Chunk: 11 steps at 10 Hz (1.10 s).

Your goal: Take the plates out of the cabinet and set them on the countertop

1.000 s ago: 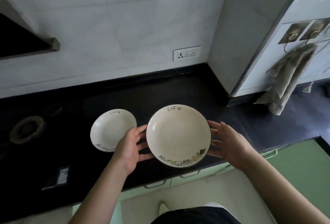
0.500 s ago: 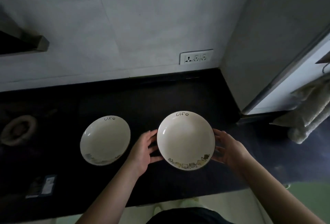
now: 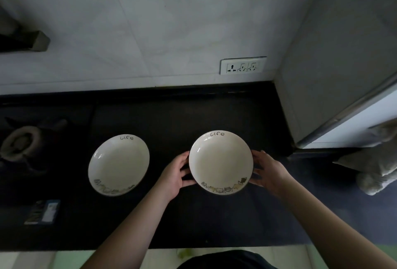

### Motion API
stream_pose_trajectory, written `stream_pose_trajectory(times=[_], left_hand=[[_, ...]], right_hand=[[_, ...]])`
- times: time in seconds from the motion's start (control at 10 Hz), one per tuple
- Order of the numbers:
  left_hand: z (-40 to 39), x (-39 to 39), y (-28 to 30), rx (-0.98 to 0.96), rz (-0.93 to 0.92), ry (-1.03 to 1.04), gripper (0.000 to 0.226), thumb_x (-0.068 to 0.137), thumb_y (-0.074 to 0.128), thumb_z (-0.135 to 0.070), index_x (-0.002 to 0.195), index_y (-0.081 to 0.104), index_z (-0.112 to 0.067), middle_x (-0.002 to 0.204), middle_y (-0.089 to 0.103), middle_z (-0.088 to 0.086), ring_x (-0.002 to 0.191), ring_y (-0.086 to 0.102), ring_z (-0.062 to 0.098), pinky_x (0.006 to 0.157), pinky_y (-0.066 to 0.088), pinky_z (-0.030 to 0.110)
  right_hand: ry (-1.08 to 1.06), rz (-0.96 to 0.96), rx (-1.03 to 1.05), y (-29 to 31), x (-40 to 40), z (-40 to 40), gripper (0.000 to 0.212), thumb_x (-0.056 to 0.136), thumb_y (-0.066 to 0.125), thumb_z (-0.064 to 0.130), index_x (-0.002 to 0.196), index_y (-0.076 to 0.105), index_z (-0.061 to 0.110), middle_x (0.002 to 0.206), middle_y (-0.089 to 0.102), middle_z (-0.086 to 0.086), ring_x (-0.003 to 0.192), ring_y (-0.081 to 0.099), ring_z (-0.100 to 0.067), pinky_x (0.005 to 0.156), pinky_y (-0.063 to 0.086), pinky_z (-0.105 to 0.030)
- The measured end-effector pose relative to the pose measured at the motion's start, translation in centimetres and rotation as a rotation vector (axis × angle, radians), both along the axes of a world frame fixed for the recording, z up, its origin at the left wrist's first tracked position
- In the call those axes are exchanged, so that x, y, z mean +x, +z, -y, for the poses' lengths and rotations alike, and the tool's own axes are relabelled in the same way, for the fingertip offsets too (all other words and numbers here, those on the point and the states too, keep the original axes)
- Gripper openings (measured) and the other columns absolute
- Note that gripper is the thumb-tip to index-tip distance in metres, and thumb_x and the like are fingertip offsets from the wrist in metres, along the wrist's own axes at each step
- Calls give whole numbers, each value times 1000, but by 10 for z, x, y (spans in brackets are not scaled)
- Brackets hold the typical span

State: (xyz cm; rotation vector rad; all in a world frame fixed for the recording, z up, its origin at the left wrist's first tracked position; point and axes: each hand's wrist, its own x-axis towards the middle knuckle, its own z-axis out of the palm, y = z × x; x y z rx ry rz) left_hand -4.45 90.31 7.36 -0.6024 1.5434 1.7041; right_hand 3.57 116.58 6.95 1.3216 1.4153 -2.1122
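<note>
Two cream plates marked "life" are over the black countertop. The left plate lies flat on the counter, untouched. The right plate is held between both hands, low over or on the counter; I cannot tell whether it rests there. My left hand grips its left rim with curled fingers. My right hand grips its right rim, fingers under the edge. The cabinet is out of view.
A stove burner sits at the far left, a small dark card near the front left. A grey towel hangs at the right beside a white wall panel. A socket is on the tiled backsplash.
Both hands have carried the right plate forward and down over the counter, away from the front edge. The left plate has stayed put. The view has shifted closer to the wall.
</note>
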Motion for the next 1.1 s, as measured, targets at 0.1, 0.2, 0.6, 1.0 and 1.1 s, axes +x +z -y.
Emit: stream_pose_trajectory(times=[0.1,0.2,0.6,1.0,1.1], left_hand=[[-3,-2,-4,-6,11,6,13,96,52,-41,102,63,-41,108,59,-15,97,61,14,57,60,40],[-5,-2,-7,-5,18,8,13,96,52,-39,102,63,-41,105,60,-16,97,61,14,56,59,39],[-10,-2,-13,-37,-12,-56,16,92,56,-41,104,66,-44,109,61,-17,102,61,13,62,60,40],[-13,-3,-10,-69,-42,-51,21,93,56,-41,112,62,-45,116,56,-17,101,58,9,57,59,36],[-14,-6,-12,-242,-89,-119,40,98,52,-37,138,49,-34,134,54,-4,103,59,12,64,60,35]], right_hand=[[22,6,-18,-5,-2,-4,43,101,39,43,136,51,22,133,57,-3,114,58,-29,87,53,-51],[20,11,-42,-11,-1,-7,43,101,39,43,136,51,22,135,55,-3,115,58,-29,91,51,-53],[24,12,-62,-14,-1,-11,42,101,37,44,133,52,23,128,57,-2,111,58,-27,82,52,-49],[24,32,-55,-13,-7,-11,44,101,38,43,138,50,21,134,54,-4,116,56,-29,96,49,-54],[58,54,52,-9,-7,-10,34,101,44,36,131,53,22,125,60,-5,109,60,-26,93,52,-48]])
